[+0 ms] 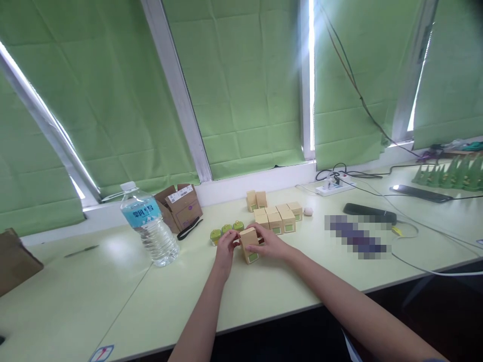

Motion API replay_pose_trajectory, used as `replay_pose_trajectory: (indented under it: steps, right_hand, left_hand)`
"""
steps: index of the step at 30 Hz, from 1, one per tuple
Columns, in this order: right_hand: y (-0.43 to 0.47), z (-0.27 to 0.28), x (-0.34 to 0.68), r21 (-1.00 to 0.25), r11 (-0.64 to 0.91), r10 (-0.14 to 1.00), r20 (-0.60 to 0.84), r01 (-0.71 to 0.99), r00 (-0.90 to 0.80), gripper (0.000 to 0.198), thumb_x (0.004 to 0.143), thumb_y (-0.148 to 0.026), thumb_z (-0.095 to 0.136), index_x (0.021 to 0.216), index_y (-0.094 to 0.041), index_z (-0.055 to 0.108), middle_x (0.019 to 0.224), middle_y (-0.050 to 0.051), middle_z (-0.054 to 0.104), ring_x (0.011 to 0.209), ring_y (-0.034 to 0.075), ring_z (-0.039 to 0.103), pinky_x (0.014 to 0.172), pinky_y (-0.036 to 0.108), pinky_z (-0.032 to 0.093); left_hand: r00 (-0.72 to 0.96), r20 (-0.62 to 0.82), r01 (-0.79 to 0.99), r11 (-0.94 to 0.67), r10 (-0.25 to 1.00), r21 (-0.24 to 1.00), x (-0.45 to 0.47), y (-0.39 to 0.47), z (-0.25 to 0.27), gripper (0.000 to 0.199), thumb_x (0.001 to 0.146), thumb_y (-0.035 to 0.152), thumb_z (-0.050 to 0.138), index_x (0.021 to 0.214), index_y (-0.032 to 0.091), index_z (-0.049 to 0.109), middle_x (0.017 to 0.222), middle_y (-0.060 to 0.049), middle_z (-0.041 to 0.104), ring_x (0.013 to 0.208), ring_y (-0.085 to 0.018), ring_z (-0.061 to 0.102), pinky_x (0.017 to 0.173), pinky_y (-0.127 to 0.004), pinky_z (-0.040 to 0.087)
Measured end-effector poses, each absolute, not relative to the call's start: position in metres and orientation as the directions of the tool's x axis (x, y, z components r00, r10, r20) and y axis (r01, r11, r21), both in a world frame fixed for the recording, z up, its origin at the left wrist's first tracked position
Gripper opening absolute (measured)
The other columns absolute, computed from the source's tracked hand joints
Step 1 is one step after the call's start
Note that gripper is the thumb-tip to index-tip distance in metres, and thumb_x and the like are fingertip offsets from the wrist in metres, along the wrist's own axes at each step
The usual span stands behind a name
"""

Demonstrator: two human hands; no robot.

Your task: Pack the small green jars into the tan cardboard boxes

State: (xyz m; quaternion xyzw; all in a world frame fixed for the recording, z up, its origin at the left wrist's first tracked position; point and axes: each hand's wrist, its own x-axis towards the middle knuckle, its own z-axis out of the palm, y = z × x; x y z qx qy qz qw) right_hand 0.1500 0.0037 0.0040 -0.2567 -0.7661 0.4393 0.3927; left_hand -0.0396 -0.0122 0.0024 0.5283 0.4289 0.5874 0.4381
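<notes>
Both hands are on one small tan cardboard box (249,245) with a green label, upright at the table's middle. My right hand (268,243) grips it, thumb across the near face and fingers around the right side. My left hand (226,251) is at its upper left edge, fingers bent in and touching it; part of that contact is hidden. Just behind my left hand stand three small green-lidded jars (227,229) in a row. A cluster of similar tan boxes (276,221) sits behind my right hand, and two more boxes (256,200) stand farther back.
At left stands a large water bottle (149,226), beside an opened brown carton (184,208) and a black strap (189,229). To the right are a small whitish object (308,211), a power strip (335,187), a dark elongated device (370,213) and loose cables (426,271).
</notes>
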Motion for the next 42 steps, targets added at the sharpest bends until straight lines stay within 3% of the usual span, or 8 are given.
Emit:
replay_pose_trajectory:
  steps: [5, 10, 16, 19, 24, 30, 36, 42]
  right_hand:
    - [0.003, 0.005, 0.150, -0.852, 0.515, 0.731, 0.383, 0.090, -0.565, 0.051, 0.076, -0.047, 0.076, 0.115, -0.023, 0.052, 0.111, 0.008, 0.065, 0.098, 0.023, 0.065, 0.082, 0.039, 0.056]
    - [0.006, 0.003, 0.150, -0.857, 0.506, 0.748, 0.379, 0.098, -0.544, 0.059, 0.071, -0.046, 0.080, 0.114, -0.026, 0.044, 0.104, 0.005, 0.066, 0.094, 0.022, 0.065, 0.078, 0.037, 0.057]
    - [0.006, 0.006, 0.151, -0.860, 0.501, 0.741, 0.367, 0.099, -0.562, 0.063, 0.066, -0.046, 0.084, 0.111, -0.027, 0.043, 0.100, 0.003, 0.066, 0.094, 0.022, 0.066, 0.079, 0.038, 0.058]
    - [0.006, 0.007, 0.152, -0.863, 0.496, 0.737, 0.364, 0.091, -0.569, 0.065, 0.065, -0.045, 0.085, 0.111, -0.028, 0.042, 0.102, 0.003, 0.066, 0.094, 0.022, 0.066, 0.079, 0.037, 0.058]
    - [0.006, 0.010, 0.156, -0.865, 0.492, 0.726, 0.347, 0.096, -0.594, 0.063, 0.069, -0.042, 0.082, 0.114, -0.028, 0.039, 0.107, 0.004, 0.066, 0.092, 0.021, 0.067, 0.075, 0.035, 0.059]
    - [0.005, 0.012, 0.163, -0.859, 0.505, 0.706, 0.352, 0.088, -0.614, 0.056, 0.075, -0.039, 0.078, 0.113, -0.028, 0.038, 0.110, 0.005, 0.064, 0.094, 0.020, 0.067, 0.076, 0.035, 0.058]
    - [0.009, 0.005, 0.161, -0.880, 0.470, 0.730, 0.341, 0.071, -0.593, 0.059, 0.072, -0.036, 0.080, 0.111, -0.027, 0.037, 0.104, 0.004, 0.066, 0.089, 0.020, 0.068, 0.074, 0.035, 0.058]
    - [0.008, 0.004, 0.160, -0.886, 0.461, 0.729, 0.351, 0.043, -0.587, 0.059, 0.070, -0.037, 0.082, 0.109, -0.027, 0.038, 0.101, 0.003, 0.068, 0.086, 0.019, 0.068, 0.073, 0.034, 0.058]
  left_hand:
    - [-0.126, 0.269, -0.059, -0.278, 0.955, 0.959, -0.044, -0.012, 0.004, 0.027, 0.075, 0.044, 0.060, 0.072, 0.018, 0.058, 0.082, -0.004, 0.062, 0.077, -0.016, 0.057, 0.064, -0.025, 0.043]
    - [-0.174, 0.388, 0.316, -0.322, 0.905, 0.893, -0.049, -0.009, 0.011, 0.029, 0.083, 0.045, 0.053, 0.080, 0.018, 0.063, 0.081, -0.005, 0.064, 0.079, -0.019, 0.059, 0.069, -0.029, 0.044]
    - [0.053, 0.552, 0.877, -0.303, 0.832, 0.373, -0.048, 0.022, 0.037, 0.027, 0.087, 0.028, 0.050, 0.110, 0.023, 0.065, 0.115, -0.009, 0.066, 0.109, -0.027, 0.056, 0.098, -0.039, 0.040]
    - [0.150, 0.413, 0.950, -0.246, 0.899, 0.190, -0.047, 0.040, 0.042, 0.033, 0.086, 0.024, 0.052, 0.117, 0.023, 0.063, 0.120, -0.010, 0.065, 0.116, -0.029, 0.053, 0.095, -0.038, 0.039]
    - [0.242, 0.278, 0.960, -0.272, 0.930, 0.074, -0.047, 0.050, 0.045, 0.015, 0.080, 0.023, 0.059, 0.094, 0.024, 0.063, 0.097, -0.009, 0.069, 0.100, -0.028, 0.058, 0.085, -0.036, 0.038]
    - [0.260, 0.293, 0.936, -0.315, 0.920, 0.158, -0.045, 0.046, 0.056, 0.029, 0.071, 0.026, 0.069, 0.099, 0.024, 0.063, 0.089, -0.007, 0.065, 0.090, -0.026, 0.059, 0.084, -0.034, 0.039]
    - [0.083, 0.317, 0.755, -0.267, 0.945, 0.599, -0.045, 0.030, 0.088, 0.050, 0.066, 0.034, 0.076, 0.112, 0.019, 0.065, 0.101, -0.009, 0.064, 0.089, -0.023, 0.062, 0.081, -0.033, 0.046]
    - [0.323, 0.138, 0.428, -0.275, 0.936, 0.861, -0.038, -0.013, 0.116, 0.054, 0.067, 0.045, 0.080, 0.113, 0.020, 0.067, 0.090, -0.006, 0.067, 0.081, -0.019, 0.064, 0.068, -0.026, 0.046]
